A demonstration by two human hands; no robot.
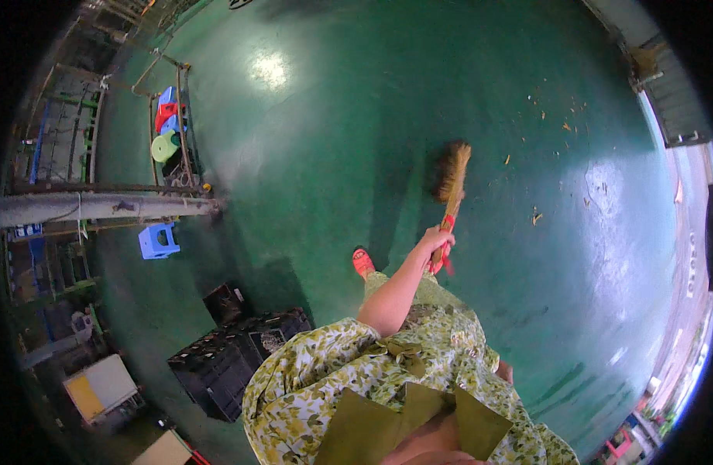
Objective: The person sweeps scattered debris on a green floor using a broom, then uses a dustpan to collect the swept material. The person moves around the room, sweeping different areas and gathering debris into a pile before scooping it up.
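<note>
My left hand [436,239] is closed round the short handle of a broom [455,182], in front of my body. The broom's straw-coloured bristles point away from me, just over or on the green floor; I cannot tell whether they touch it. Red material is wrapped about the handle near my grip. Small yellowish scraps [567,126] lie scattered on the floor beyond the broom to the right, and another scrap [536,216] lies nearer. Only a bit of my right hand [505,372] shows beside my patterned clothing; its fingers are hidden.
Black crates [217,364] stand close on my left. Farther left are a blue stool [159,241], a thick grey post [108,208] and a metal rack holding coloured stools [166,146]. A pale doorway edge [670,174] runs along the right, with paving outside.
</note>
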